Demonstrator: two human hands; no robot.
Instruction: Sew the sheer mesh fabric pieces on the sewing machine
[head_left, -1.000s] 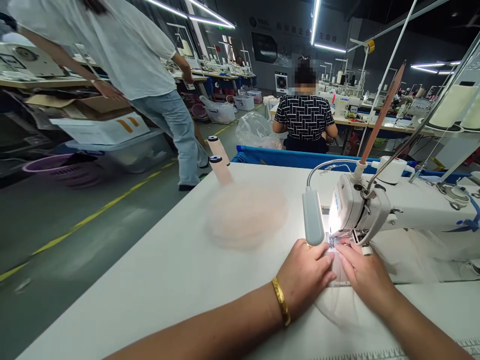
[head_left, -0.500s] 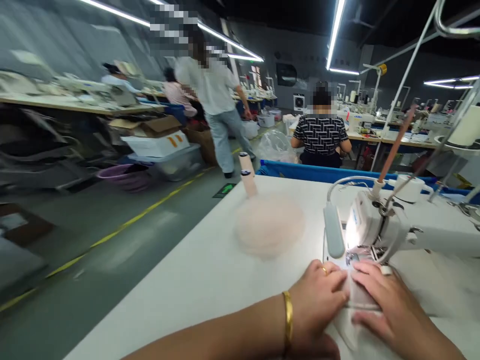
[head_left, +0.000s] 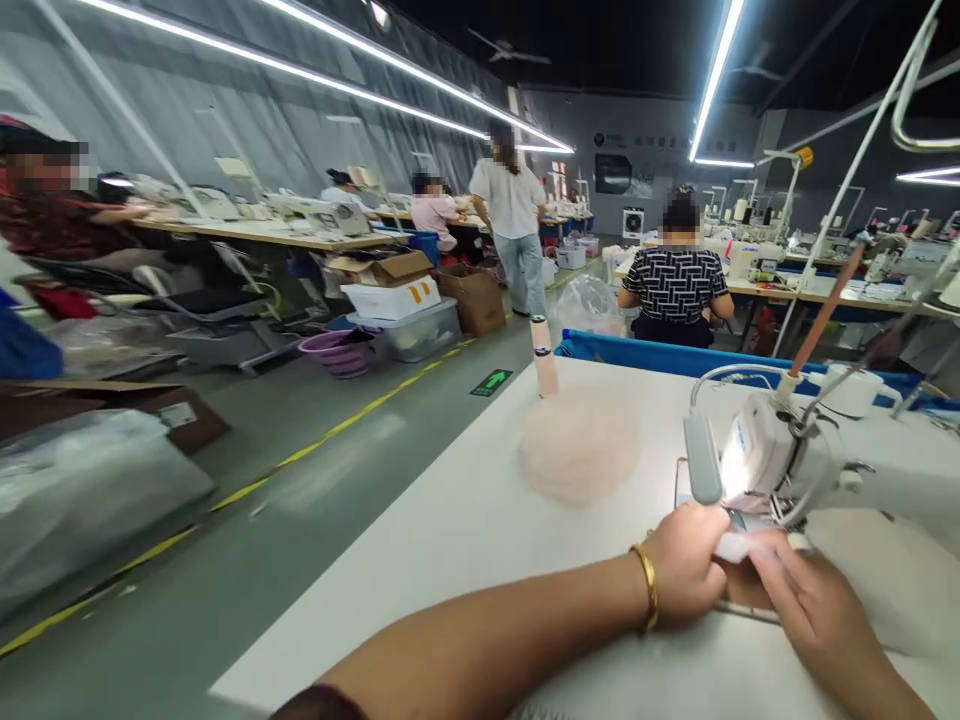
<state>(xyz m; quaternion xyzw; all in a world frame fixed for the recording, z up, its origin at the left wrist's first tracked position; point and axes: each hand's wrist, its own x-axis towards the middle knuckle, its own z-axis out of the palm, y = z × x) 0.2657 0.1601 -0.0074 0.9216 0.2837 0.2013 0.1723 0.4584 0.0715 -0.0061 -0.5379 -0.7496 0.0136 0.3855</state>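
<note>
A white sewing machine [head_left: 765, 455] stands at the right with its lamp lit over the needle area. Just in front of its presser foot, my left hand [head_left: 686, 565], with a gold bangle at the wrist, is closed on the edge of a small piece of white fabric [head_left: 733, 546]. My right hand [head_left: 814, 600] pinches the same fabric from the other side, thumb and fingers together. Part of the fabric is hidden by my fingers. Left of the machine lies a blurred, roundish pale pink pile [head_left: 581, 445], its material unclear.
A pale thread cone [head_left: 546, 370] stands at the far left edge of the white table [head_left: 420, 590]. Behind the table runs a blue cloth trough [head_left: 622, 352]. A person in a patterned top [head_left: 677, 285] sits beyond. Boxes and a purple basket [head_left: 341, 352] line the aisle.
My hands have gone from lying spread on the fabric to gripping it, with its edge raised between them. The view has swung left, and the walking person is farther off.
</note>
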